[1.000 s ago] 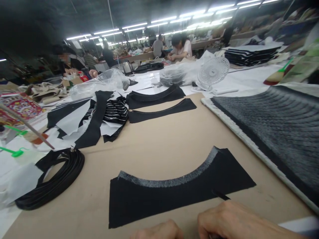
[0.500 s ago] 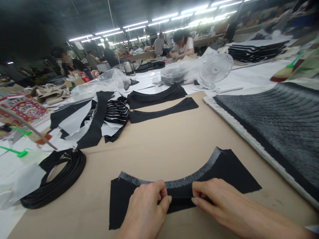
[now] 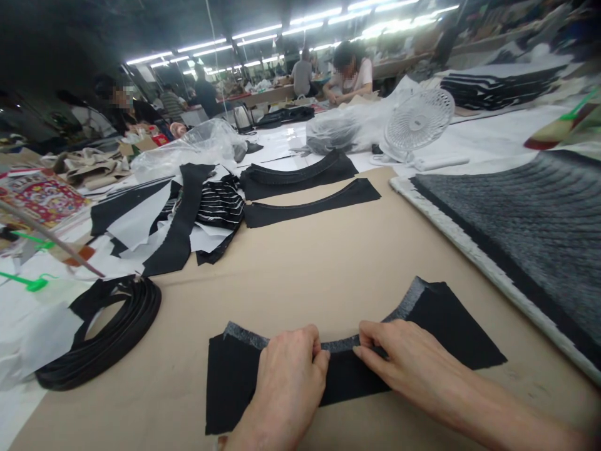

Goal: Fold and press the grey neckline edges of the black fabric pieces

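Pinch nearly closed in left hand [image 3: 293, 376], likewise right hand [image 3: 408, 357], both over black panel [image 3: 345, 383], anything gripped I couldn't tell.

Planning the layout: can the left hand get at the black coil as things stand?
Probably yes: between the left hand and the coil lie only the flat end of the black piece and brown paper. The hand's fingers are at the gray edge, so must leave it.

There were two hands [image 3: 292, 376] [image 3: 413, 357], one panel [image 3: 357, 379] beneath them, three green spouts [image 3: 36, 284] [image 3: 38, 240] [image 3: 570, 115], one coil [image 3: 138, 332], one fan [image 3: 417, 120].
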Motion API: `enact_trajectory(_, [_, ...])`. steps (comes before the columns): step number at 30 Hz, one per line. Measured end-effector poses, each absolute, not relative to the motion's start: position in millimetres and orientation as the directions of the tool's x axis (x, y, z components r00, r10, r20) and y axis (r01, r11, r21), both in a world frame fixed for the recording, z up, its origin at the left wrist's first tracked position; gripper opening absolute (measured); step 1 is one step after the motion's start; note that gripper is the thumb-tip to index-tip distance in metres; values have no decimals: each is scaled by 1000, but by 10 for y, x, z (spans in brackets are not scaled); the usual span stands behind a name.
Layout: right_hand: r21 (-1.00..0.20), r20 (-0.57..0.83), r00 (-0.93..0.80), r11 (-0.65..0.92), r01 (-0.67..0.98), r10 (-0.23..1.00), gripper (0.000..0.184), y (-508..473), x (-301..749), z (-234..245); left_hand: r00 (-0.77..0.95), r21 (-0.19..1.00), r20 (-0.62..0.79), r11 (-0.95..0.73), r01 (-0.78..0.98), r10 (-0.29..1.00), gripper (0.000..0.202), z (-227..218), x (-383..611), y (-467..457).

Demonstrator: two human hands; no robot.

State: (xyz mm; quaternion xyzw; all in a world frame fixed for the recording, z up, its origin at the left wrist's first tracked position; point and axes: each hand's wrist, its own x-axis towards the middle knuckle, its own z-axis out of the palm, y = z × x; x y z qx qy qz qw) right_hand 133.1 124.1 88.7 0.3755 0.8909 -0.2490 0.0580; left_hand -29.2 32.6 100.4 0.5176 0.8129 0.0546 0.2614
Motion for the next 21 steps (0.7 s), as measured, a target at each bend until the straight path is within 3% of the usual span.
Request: enact_trajectory(21, [-359, -272, -707, 612, 704, 653, 18, 1263, 1347, 921, -336, 353, -372, 467, 811, 865, 15, 985, -253, 365])
